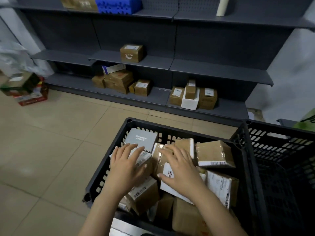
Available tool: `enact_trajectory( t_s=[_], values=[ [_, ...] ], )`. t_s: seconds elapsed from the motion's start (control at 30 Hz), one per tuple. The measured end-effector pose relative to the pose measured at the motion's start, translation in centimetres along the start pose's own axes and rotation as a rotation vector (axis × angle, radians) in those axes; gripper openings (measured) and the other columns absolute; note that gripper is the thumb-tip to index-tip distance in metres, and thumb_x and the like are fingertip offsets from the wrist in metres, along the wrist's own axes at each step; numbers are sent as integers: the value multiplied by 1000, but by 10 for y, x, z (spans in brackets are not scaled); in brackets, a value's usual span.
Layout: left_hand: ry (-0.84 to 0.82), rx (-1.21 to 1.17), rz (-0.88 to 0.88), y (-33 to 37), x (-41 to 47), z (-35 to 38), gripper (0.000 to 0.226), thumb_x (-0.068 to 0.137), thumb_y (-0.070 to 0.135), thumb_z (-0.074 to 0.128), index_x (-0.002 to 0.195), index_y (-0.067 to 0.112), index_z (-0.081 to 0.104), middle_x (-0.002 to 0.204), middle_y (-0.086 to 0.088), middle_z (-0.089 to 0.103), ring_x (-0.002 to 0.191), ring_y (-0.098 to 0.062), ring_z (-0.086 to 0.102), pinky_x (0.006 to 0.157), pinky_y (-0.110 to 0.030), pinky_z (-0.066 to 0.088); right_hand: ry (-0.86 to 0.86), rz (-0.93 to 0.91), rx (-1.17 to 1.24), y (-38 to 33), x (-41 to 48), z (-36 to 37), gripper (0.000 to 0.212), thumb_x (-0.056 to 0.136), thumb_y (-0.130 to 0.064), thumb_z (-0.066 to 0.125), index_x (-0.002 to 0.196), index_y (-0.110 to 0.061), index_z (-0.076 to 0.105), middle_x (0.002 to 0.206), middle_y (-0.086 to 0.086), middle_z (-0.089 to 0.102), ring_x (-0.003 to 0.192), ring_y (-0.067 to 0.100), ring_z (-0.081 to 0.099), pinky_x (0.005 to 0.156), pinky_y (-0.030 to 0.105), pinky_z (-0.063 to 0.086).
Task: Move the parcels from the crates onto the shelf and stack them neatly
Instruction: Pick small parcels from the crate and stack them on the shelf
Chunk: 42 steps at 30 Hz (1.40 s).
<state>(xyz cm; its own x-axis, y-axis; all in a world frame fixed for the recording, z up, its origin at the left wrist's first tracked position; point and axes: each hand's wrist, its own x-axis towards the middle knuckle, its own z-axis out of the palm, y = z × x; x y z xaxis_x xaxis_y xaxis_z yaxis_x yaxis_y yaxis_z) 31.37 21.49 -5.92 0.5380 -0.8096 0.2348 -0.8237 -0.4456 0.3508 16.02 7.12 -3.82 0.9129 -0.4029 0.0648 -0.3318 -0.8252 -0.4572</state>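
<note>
Black plastic crate (104,169), near and central, is heaped with cardboard parcels, and the step looks like choosing one to lift. The left hand (127,163) lies spread, fingers straight, across a grey box (141,139) and a labelled brown parcel (144,160). The right hand (180,167) rests spread on a tape-wrapped parcel (158,160). Next, fingers must close round one and carry it to the far shelf (153,63).

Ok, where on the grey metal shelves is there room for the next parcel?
Middle shelf is bare either side of the lone brown cardboard box. Bottom shelf is crowded: left box cluster, right box cluster, a narrow gap between.
</note>
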Motion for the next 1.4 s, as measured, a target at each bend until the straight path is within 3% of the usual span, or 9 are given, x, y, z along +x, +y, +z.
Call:
enact_trajectory(
  t_s=[0.27,0.43,0.63,0.7,0.83,1.0,1.27,1.4],
  values=[
    [-76,-59,-24,-52,-20,-2,61,85,67,41,127,26,58,131,2,54,127,-20,44,107,-52,34,-145,93,20,-33,29,44,83,82,-57,63,148,-40,16,156,-12,10,144,13,4,118,42,17],
    [-201,-189,-21,-65,-21,-2,82,81,82,21,136,28,50,138,9,45,130,-8,33,110,-30,28,-193,171,48,-39,38,58,93,75,-60,67,149,-40,14,158,-12,5,146,16,3,118,45,19],
    [-256,-291,-11,-72,-17,0,87,78,84,19,139,28,46,141,12,39,133,-3,26,108,-20,27,-214,262,167,-42,39,73,101,70,-62,71,148,-44,10,157,-18,-5,146,17,6,114,46,28],
    [-265,-296,-5,-74,-17,0,86,78,83,19,140,29,45,141,13,38,133,-1,24,107,-19,26,-186,262,190,-43,40,75,102,69,-60,73,149,-41,12,155,-18,-1,144,16,11,112,44,32],
    [-241,-299,35,-74,-18,-5,76,82,75,30,138,28,48,140,12,41,132,-3,29,110,-28,33,-101,239,209,-44,35,72,101,67,-59,74,148,-40,17,151,-18,5,141,15,18,108,44,39],
    [-148,-310,138,-59,-13,-17,62,88,67,40,137,30,48,139,15,42,131,-1,32,106,-22,30,5,190,180,-45,20,46,97,69,-55,73,148,-39,19,150,-18,3,138,14,21,105,41,42],
    [-56,-309,292,8,-20,-25,57,91,60,43,137,28,48,142,12,40,132,-1,32,107,-23,29,280,183,106,-20,-44,-2,89,68,-51,75,143,-36,29,150,-11,11,138,16,26,105,42,41],
    [-70,-297,341,41,-31,-18,56,91,57,44,139,30,44,142,11,41,132,-2,32,106,-25,29,430,258,85,0,-87,-22,86,66,-42,81,139,-34,37,148,-10,17,137,15,25,102,30,35]
  ],
)
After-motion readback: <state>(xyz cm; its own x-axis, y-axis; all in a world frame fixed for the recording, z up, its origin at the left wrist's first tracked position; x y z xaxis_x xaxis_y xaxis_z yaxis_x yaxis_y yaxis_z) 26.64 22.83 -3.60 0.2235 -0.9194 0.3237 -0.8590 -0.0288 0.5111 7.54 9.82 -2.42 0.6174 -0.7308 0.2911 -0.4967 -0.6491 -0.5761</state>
